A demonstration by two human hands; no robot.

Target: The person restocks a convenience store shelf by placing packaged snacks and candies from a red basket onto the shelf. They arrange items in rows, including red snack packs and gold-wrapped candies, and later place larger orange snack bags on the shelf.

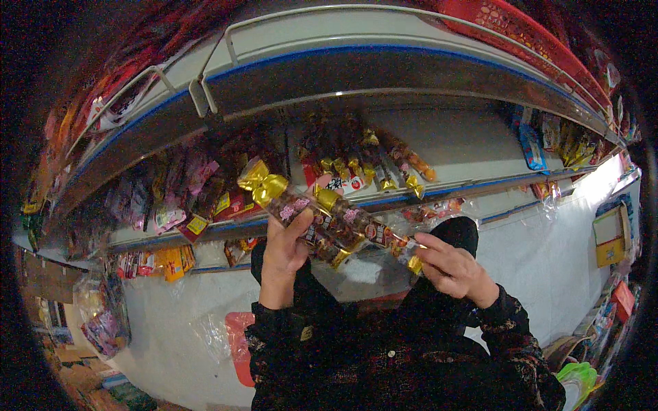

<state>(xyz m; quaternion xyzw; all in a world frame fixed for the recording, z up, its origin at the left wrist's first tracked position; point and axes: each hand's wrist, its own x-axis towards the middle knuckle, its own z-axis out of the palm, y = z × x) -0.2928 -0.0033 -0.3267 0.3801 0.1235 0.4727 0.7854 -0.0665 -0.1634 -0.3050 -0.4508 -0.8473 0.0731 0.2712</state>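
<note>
Two long transparent snack packets with gold twisted ends, a left packet (320, 226) and a right packet (378, 232), lie slanted side by side in front of my chest. My left hand (285, 246) grips them near their upper ends, its thumb across the left packet. At the lower end of the right packet, the fingers of my right hand (452, 267) pinch the wrapper. Dark brown pieces show through the film. Just beyond my hands, similar gold-ended packets (367, 164) lie on a shelf (462, 177).
Overhead runs an upper shelf with a wire rail (385, 10) and a red plastic basket (534, 41). Bagged snacks (180, 205) fill the shelf's left side. Orange packets (177, 262) sit lower. On the floor are a red stool (239, 349) and a clear plastic bag (213, 334).
</note>
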